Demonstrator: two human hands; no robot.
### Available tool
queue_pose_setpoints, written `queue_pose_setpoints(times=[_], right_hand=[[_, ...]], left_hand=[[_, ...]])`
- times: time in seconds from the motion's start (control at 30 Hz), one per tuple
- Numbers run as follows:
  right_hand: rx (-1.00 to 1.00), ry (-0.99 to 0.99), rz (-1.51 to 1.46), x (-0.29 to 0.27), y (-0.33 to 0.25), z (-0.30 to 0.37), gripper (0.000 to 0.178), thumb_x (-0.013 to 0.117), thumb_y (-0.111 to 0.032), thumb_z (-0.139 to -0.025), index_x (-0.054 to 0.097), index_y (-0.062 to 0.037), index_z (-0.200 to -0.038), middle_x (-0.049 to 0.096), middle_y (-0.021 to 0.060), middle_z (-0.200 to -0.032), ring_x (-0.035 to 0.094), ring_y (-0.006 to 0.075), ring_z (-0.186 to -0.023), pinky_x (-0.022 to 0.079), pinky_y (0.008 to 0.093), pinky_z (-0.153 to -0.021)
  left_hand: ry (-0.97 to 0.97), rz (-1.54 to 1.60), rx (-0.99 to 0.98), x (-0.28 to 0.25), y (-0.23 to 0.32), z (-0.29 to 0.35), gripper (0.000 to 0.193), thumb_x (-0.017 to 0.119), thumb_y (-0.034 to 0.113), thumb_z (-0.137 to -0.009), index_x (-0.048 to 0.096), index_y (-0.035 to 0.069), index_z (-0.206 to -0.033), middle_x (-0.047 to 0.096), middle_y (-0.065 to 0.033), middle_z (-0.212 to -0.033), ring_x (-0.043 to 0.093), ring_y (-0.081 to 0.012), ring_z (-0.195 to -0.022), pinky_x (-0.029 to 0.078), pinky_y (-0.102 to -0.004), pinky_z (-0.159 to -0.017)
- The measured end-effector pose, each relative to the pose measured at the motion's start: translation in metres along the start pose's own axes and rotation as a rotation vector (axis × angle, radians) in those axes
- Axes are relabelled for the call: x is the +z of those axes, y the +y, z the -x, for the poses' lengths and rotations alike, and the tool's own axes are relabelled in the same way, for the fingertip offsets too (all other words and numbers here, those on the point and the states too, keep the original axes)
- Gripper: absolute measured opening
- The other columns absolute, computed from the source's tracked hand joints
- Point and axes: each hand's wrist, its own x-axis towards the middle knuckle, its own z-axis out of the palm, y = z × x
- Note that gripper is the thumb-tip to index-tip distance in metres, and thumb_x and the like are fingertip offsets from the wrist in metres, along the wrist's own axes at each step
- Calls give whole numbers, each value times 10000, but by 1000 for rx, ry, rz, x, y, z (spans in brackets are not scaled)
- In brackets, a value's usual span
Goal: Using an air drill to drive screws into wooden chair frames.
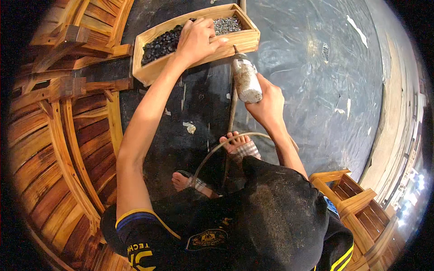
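My left hand reaches into a long wooden box at the top of the view. Its fingers are curled down among small black round pieces, with the thumb out toward the right. The fingertips are hidden, so what they hold cannot be made out. To the right, in the same box, lies a heap of small silvery screws. My right hand is closed round a worn, whitish air screwdriver. The tool's dark bit points up, close to the box's near wall.
Slatted wooden furniture frames stand along the left, and another wooden piece is at the lower right. A pale hose loops past my feet. Dark sheeting with torn patches covers the floor.
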Motion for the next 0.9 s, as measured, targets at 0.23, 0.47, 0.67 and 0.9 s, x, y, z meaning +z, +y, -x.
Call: queue_pose_setpoints(times=[0.23,0.47,0.67,0.9], right_hand=[[-79,-61,127,29,36,1,257,670,-101,-665,532,-66,-879,617,152,-843,613,400,-794,482,471,-652],[-278,-94,300,44,75,6,452,736,-116,-574,537,-92,-979,602,100,-882,624,337,-804,491,427,-703],[-300,-113,286,44,89,4,521,752,-136,-558,555,-92,-1038,614,99,-913,625,334,-801,482,422,-697],[-436,-13,183,29,83,12,455,744,-220,-614,581,-63,-1009,616,91,-892,616,320,-748,469,392,-654]], left_hand=[[-1,24,148,30,4,21,321,715,277,-776,637,-3,-642,571,-100,-856,563,-266,-882,425,-405,-802],[-77,-179,78,49,15,33,339,691,349,-799,675,11,-797,588,-104,-952,563,-261,-966,428,-392,-821],[-164,-159,122,62,4,30,323,727,318,-761,637,25,-862,591,-110,-902,571,-296,-942,448,-412,-812],[-187,145,190,20,-9,19,330,711,265,-792,571,-34,-777,548,-165,-831,562,-343,-855,472,-425,-773]])
